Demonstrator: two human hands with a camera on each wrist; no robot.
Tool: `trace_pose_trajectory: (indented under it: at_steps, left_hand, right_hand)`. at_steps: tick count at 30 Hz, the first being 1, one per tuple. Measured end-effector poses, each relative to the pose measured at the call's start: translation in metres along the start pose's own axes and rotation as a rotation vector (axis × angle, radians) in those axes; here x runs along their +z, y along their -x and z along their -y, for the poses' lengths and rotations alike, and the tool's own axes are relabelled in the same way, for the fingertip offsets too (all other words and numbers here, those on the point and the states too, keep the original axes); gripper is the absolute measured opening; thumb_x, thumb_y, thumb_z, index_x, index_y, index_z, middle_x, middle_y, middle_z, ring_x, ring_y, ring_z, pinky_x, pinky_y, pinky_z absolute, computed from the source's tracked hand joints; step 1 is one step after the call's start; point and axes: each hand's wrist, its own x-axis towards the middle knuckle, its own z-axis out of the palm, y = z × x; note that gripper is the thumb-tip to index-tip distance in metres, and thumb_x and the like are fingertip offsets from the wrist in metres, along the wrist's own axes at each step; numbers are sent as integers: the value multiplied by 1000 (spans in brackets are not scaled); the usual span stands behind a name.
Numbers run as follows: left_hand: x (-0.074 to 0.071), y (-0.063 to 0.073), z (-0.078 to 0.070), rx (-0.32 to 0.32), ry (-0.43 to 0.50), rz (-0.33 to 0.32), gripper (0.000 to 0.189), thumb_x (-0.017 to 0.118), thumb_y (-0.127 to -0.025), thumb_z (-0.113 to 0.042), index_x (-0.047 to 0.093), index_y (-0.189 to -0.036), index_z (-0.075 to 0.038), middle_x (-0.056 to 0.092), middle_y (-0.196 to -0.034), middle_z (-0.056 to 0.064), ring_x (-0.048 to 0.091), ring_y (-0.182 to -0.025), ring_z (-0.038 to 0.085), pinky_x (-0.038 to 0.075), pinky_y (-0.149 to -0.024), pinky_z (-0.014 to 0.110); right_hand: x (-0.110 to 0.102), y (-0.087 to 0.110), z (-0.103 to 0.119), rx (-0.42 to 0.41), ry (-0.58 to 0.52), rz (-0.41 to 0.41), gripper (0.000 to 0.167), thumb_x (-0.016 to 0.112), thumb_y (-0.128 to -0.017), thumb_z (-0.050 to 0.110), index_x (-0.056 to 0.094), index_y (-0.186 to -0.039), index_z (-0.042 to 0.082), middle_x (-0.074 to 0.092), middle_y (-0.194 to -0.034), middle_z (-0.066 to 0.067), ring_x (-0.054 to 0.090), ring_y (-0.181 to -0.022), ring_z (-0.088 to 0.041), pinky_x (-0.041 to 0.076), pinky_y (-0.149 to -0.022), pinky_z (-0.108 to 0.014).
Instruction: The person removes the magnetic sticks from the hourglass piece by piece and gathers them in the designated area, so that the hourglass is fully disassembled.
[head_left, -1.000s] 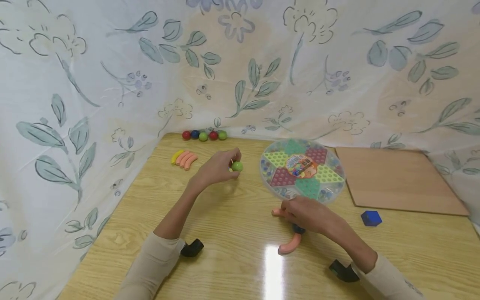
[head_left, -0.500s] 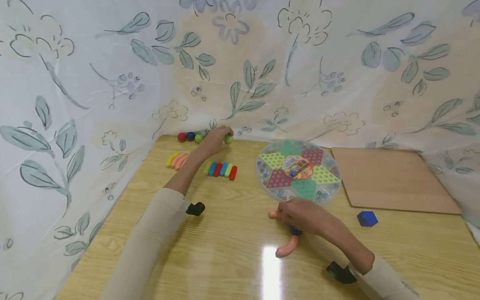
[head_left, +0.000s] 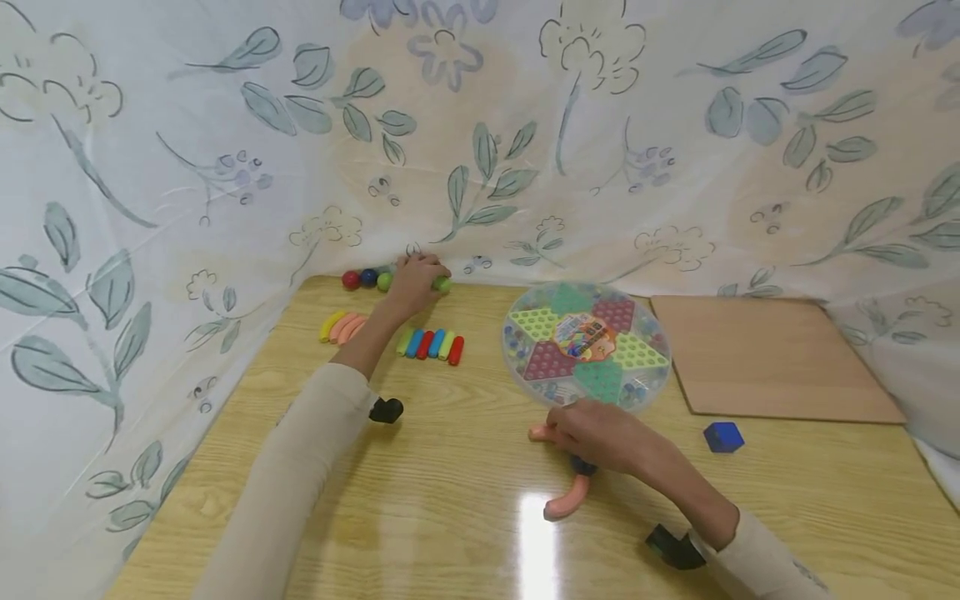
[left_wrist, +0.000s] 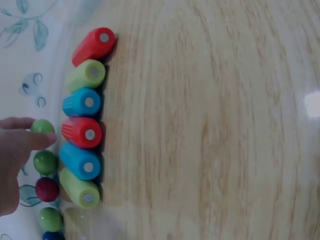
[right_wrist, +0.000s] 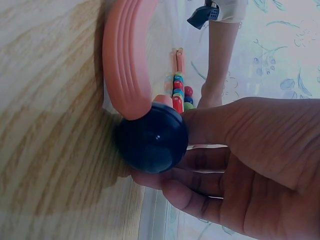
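Observation:
At the back of the table my left hand (head_left: 415,286) pinches a green ball (left_wrist: 43,128) between thumb and fingers, at the right end of a row of red, blue and green balls (head_left: 351,280). Just in front of that row lie several short red, blue and light-green rods (head_left: 429,344) with metal discs on their ends. My right hand (head_left: 603,435) holds a dark blue ball (right_wrist: 152,140) low over the table. A curved salmon-coloured stick (right_wrist: 127,55) joins this ball, and another curved stick (head_left: 538,433) pokes out past the fingers in the head view.
A round Chinese checkers set (head_left: 587,337) lies beyond my right hand. To its right are a flat brown board (head_left: 772,358) and a small blue cube (head_left: 723,437). Curved yellow and salmon sticks (head_left: 343,327) sit by my left forearm. Flowered cloth (head_left: 480,125) hangs behind.
My left hand has carried the green ball back to the end of the ball row, uncovering the short rods. My right hand has stayed in place on the dark blue ball.

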Motion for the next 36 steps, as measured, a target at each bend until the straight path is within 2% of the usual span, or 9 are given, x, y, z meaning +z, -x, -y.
trace_pose_trajectory:
  at_steps: [7,12,16,19,22,25,30,33,36]
  left_hand:
    - [5,6,6,-26,-58,7,36,75,-96,-16,72,-132,-13,66,-143,10,53,-138,39,37,-112,58]
    - [1,9,4,-8,-39,-9,46,76,-95,-13,66,-139,-11,63,-145,13,51,-138,40,38,-111,60]
    - [-8,13,-12,51,8,-63,46,78,-93,-12,67,-137,-8,63,-139,15,54,-133,40,41,-110,60]
    - [-18,25,-39,145,90,-77,40,78,-94,-14,70,-131,-3,66,-131,16,61,-124,37,47,-108,54]
    - [-30,48,-77,242,232,23,34,74,-98,-18,70,-127,0,70,-121,17,68,-112,32,56,-99,44]
    - [-37,76,-112,328,362,223,31,69,-102,-22,71,-123,0,74,-108,13,70,-94,20,58,-86,30]
    - [-28,105,-157,414,365,518,32,69,-102,-30,73,-121,-5,75,-94,5,59,-74,5,48,-70,17]
    - [-19,112,-170,403,363,600,28,72,-100,-31,73,-116,-9,73,-90,1,55,-72,4,44,-67,17]
    - [-14,119,-175,362,395,629,23,77,-96,-32,73,-108,-13,70,-89,-4,56,-74,4,45,-68,17]
  right_hand:
    - [2,-2,2,-6,-6,13,33,58,-107,34,65,-82,13,42,-65,10,36,-57,-2,36,-56,-19]
    - [4,-4,3,-8,23,-4,32,59,-107,34,65,-83,14,44,-66,9,38,-58,-3,38,-56,-20]
    - [3,-5,2,-62,72,-52,23,62,-105,29,70,-90,15,57,-74,8,49,-66,-4,45,-61,-22]
    - [2,-6,0,-142,109,-96,13,65,-103,21,75,-104,13,71,-90,2,65,-78,-10,55,-69,-26]
    - [-2,-6,-1,-179,123,-119,18,67,-101,15,73,-116,8,75,-103,-5,72,-90,-18,59,-75,-30]
    - [-12,-3,-2,-143,104,-78,24,70,-100,17,71,-120,4,75,-105,-6,70,-86,-14,57,-72,-28]
    - [-24,5,-8,-93,35,98,28,79,-92,24,72,-112,6,63,-80,6,47,-66,0,39,-60,-20]
    - [-22,6,-11,-120,20,123,18,81,-90,16,72,-103,9,57,-77,8,41,-67,-2,36,-61,-20]
    - [-18,3,-10,-121,33,108,16,78,-89,8,72,-104,10,64,-90,5,51,-77,-5,43,-68,-22]
